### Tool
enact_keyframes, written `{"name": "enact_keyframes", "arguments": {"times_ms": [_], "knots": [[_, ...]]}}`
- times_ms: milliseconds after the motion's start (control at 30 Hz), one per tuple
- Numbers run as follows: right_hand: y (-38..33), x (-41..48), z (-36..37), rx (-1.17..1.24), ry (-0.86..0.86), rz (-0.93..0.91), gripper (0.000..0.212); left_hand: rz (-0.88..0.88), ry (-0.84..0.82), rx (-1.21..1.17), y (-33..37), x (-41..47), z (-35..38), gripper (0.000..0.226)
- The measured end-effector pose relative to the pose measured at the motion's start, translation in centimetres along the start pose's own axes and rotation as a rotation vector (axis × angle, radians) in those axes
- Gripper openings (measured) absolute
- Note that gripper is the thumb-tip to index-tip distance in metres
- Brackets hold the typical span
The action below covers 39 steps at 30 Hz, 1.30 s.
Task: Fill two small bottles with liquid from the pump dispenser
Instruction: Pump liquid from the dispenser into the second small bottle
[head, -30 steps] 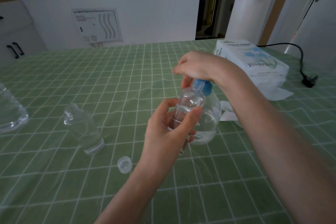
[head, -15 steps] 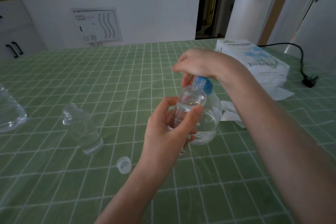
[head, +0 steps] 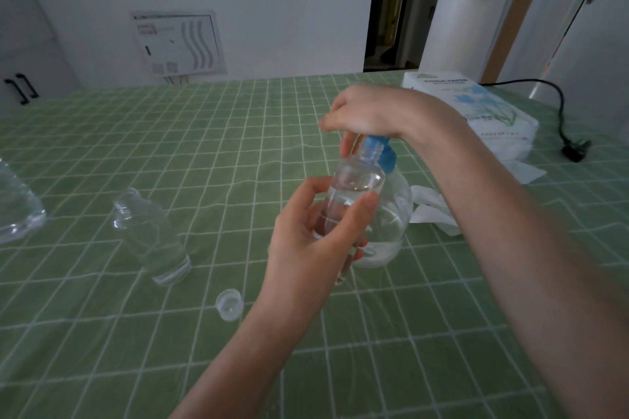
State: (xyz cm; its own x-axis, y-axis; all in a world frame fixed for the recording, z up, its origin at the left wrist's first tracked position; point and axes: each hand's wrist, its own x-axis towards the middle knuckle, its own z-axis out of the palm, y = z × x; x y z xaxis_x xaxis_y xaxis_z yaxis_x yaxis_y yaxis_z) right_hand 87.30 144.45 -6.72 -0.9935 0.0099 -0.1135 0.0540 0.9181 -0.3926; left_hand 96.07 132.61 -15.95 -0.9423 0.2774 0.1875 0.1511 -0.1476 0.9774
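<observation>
Clear small bottle [head: 357,180] in left hand [head: 306,241] grip, right hand [head: 374,109] grip around blue pump dispenser [head: 389,160] above.

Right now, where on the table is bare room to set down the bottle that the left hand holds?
Free: the far cloth behind the standing bottle, and the near strip in front of the cap. Crowded: around the dispenser, with tissues and tissue pack to its right.

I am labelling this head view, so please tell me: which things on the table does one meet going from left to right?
Large clear bottle at the edge → standing small bottle → loose cap → pump dispenser → tissue pack → black plug.
</observation>
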Motion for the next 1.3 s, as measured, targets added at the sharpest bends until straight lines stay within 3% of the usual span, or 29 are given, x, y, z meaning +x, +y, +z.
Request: {"name": "enact_keyframes", "arguments": {"times_ms": [1300], "knots": [[0.52, 0.08, 0.69, 0.082, 0.005, 0.02, 0.043, -0.015, -0.021, -0.001, -0.01, -0.03, -0.15, 0.037]]}}
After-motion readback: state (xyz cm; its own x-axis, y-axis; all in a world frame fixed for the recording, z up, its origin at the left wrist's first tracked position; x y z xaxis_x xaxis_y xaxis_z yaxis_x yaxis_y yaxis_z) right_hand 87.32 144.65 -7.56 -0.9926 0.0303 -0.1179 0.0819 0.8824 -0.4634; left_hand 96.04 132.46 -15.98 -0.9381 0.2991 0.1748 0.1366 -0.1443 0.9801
